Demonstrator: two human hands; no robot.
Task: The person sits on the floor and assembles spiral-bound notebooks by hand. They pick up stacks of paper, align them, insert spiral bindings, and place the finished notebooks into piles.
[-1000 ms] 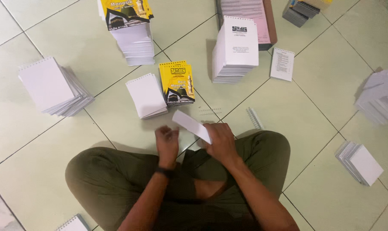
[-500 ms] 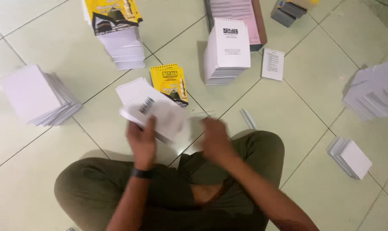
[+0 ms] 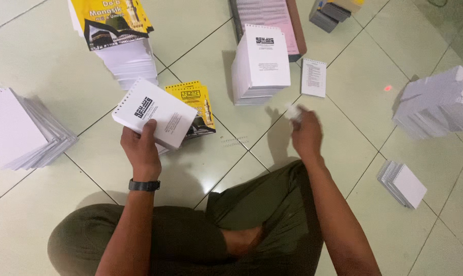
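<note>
Booklet (image 3: 155,113), white, spiral-perforated along its top edge, matte paper cover w/ small black emblem and a block of fine print, sits tilted in the left hand (image 3: 141,151). Thumb lies over the cover's lower edge, fingers underneath, so a firm pinch grip. Black wristband (image 3: 144,185) on that wrist. Booklet hangs at approx 12 o'clock from the left hand, above the floor, partly covering a yellow-cover booklet (image 3: 198,105) that lies flat on the tiles just at its 3 o'clock.

Right hand (image 3: 305,135) is well apart, at 3 o'clock of the held booklet, raised over the floor. Hand is blurred; fingers look curled round a small pale thing (image 3: 294,111) at its 11 o'clock, but can't tell what it is or how tight the hold is.

Floor (image 3: 200,36): glossy pale-green square tiles w/ dark grout lines, soft reflections.

Around, by clock from the person's lap:
- 12 o'clock: tall neat stack of white booklets (image 3: 260,66), same emblem on top; single thin white sheet-booklet (image 3: 313,77) just beside it at its 3 o'clock.
- 11 o'clock: fanned white stack topped by a yellow cover (image 3: 116,36).
- 9 o'clock: slumped pile of blank white pads (image 3: 22,130), edges splayed.
- 2 o'clock: big leaning white stack (image 3: 438,102).
- 3 o'clock: small white pad pile (image 3: 402,183).
- Short clear comb strip (image 3: 235,141) on the tile btwn the hands.

Person sits cross-legged, olive-green trousers (image 3: 190,240), soft fabric.
</note>
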